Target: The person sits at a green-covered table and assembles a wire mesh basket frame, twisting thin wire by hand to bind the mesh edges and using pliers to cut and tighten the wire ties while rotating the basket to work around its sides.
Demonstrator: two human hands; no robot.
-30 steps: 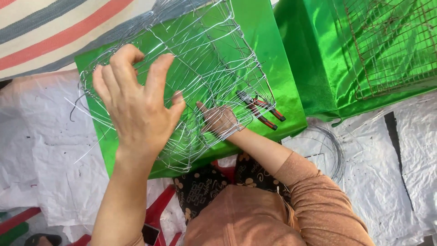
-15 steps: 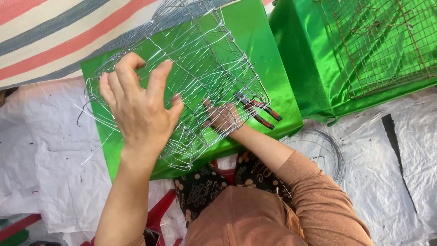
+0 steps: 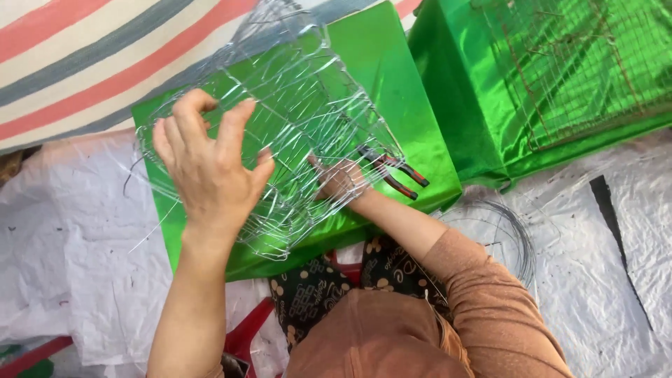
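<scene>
A silvery wire cage point(image 3: 301, 105) lies tilted on a shiny green cloth-covered block point(image 3: 413, 133). My left hand point(image 3: 210, 168) rests on the cage's near left side, fingers spread and curled over its wires. My right hand point(image 3: 339, 183), at the end of an orange sleeve, is seen through the mesh at the cage's right end, its fingers closed on the wires there. A pair of pliers with red handles point(image 3: 395, 173) lies on the green cloth just right of that hand, partly behind the mesh.
A second green-covered block point(image 3: 476, 112) with a rusty wire grid point(image 3: 581, 70) on it stands at the upper right. A coil of thin wire point(image 3: 514, 234) lies on white plastic sheeting point(image 3: 77, 266). Striped cloth point(image 3: 84, 63) fills the upper left.
The cage has tipped slightly and sits a little further right in view. My left fingers have curled more over its wires. My right hand stays at the cage's right end.
</scene>
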